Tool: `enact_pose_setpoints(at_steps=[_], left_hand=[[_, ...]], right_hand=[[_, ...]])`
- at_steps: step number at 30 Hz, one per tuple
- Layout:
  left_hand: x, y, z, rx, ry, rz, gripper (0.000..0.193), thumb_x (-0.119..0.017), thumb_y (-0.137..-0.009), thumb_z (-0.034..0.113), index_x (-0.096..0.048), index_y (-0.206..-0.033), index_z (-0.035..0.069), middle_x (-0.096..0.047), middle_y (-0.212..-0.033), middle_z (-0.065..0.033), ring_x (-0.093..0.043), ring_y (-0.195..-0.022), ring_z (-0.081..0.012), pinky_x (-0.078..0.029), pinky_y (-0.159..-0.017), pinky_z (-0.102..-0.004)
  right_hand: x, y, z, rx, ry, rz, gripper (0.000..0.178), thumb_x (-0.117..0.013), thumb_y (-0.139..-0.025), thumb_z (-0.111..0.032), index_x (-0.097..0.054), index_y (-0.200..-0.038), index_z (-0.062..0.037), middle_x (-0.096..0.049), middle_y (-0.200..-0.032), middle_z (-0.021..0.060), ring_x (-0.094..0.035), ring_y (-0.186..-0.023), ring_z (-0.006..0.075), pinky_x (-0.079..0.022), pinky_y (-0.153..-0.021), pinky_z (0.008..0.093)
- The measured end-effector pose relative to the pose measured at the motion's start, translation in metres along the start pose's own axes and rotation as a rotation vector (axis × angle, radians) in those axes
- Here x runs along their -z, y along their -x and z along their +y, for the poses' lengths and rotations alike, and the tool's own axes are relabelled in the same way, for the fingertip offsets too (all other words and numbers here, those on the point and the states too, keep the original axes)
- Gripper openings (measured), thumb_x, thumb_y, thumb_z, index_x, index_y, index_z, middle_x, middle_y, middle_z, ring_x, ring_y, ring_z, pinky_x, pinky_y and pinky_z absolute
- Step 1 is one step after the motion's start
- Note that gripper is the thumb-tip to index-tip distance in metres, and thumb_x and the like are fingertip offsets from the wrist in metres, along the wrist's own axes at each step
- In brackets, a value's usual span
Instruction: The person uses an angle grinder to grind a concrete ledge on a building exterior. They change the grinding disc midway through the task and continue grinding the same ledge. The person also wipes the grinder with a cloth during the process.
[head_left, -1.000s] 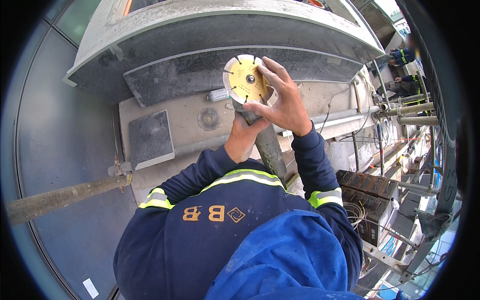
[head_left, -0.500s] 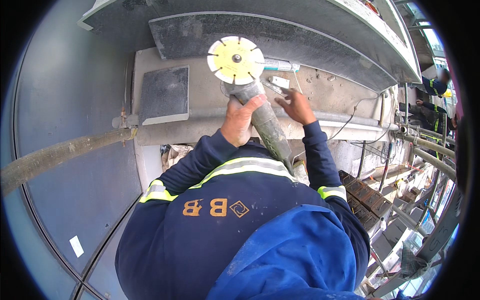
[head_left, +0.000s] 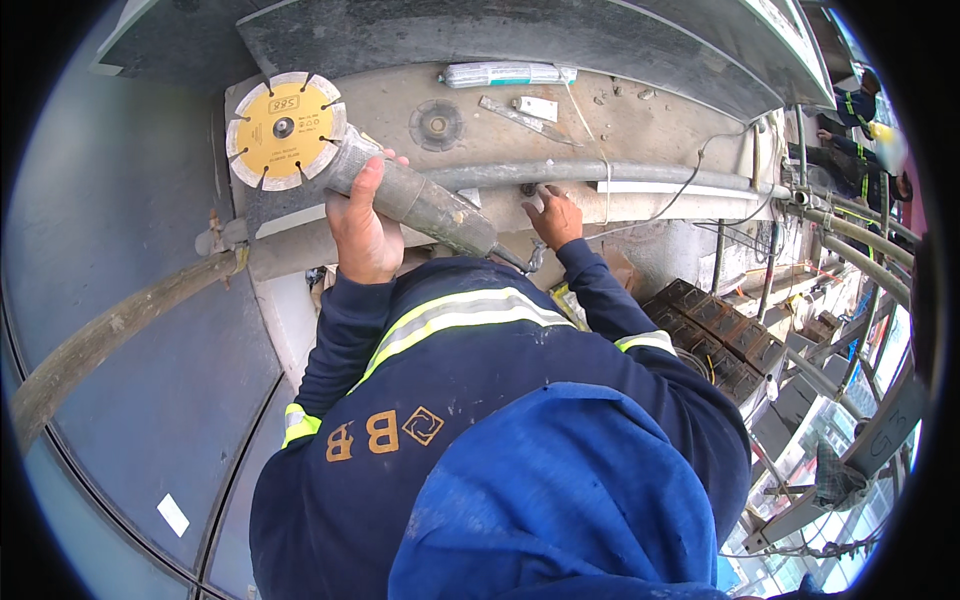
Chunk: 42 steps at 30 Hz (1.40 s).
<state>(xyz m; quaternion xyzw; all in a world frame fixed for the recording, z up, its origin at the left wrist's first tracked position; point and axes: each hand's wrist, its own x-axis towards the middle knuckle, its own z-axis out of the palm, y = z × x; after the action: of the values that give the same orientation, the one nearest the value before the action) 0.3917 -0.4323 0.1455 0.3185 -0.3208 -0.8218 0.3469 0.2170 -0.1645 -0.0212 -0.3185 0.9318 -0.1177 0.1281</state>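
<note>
My left hand (head_left: 367, 225) is closed around the body of an angle grinder (head_left: 420, 205), thumb on top. The tool lies slanted, its yellow cutting disc (head_left: 290, 152) with a slotted pale rim facing up at the left. A dark nut (head_left: 283, 127) sits at the disc's centre. My right hand (head_left: 556, 216) is beside the grey pipe, right of the grinder's tail end. Its thumb and fingers are bent together at a small dark piece (head_left: 528, 189) that I cannot identify. A dark round disc (head_left: 436, 125) lies flat on the ledge beyond the grinder.
On the ledge (head_left: 640, 125) lie a sealant tube (head_left: 508, 75), a flat metal strip (head_left: 525, 119) and a small white piece (head_left: 537, 108). A pipe (head_left: 680, 177) runs along its near edge. Dark stone panels (head_left: 500, 35) stand behind. Other people (head_left: 862, 150) are at far right among scaffold poles.
The grinder has swung left in my left hand, its disc moving left and slightly nearer. My right hand has moved left and nearer, from above the ledge to beside the pipe.
</note>
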Motion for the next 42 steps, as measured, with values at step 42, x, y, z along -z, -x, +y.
enact_pose_setpoints(at_steps=[42], left_hand=[[-0.058, -0.005, -0.004, 0.180, 0.080, -0.406, 0.067, -0.077, -0.091, 0.010, -0.037, -0.145, 0.003, -0.053, -0.129, -0.0077, -0.055, -0.118, -0.0166, -0.048, -0.099, -0.0350]], right_hand=[[0.269, -0.092, -0.257, 0.836, -0.171, 0.389, 0.030, -0.083, -0.083, -0.023, -0.080, -0.108, -0.0086, -0.073, -0.107, 0.0058, -0.060, -0.098, 0.0263, -0.049, -0.089, 0.0394]])
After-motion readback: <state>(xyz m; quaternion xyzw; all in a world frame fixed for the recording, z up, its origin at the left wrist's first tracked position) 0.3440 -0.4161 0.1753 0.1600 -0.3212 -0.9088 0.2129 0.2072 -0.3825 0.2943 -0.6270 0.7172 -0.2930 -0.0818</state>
